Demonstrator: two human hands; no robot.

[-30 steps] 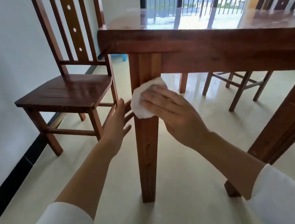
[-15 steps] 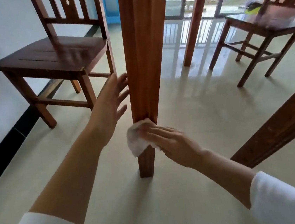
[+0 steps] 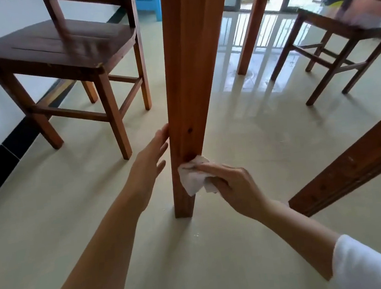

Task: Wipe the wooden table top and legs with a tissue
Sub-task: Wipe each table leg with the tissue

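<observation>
The table leg (image 3: 186, 92) stands upright, its long axis running twelve to six. The right hand (image 3: 234, 184) pinches the tissue (image 3: 192, 178) against its foot, at the hand's nine o'clock. The left hand (image 3: 149, 158), fingers spread, braces the leg's other side.

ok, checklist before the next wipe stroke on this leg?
1. Tissue held in right hand: ok.
2. Tissue touching the near table leg: ok, pressed low on its right face.
3. Left hand out of the wipe path: ok, open, fingertips on the leg's left edge.
4. Bottom of the leg wiped: cannot tell; a bare stretch shows below the tissue.
5. Room to work around the leg: ok, chair stands apart to the left.
6. Tissue clean enough: cannot tell.
</observation>
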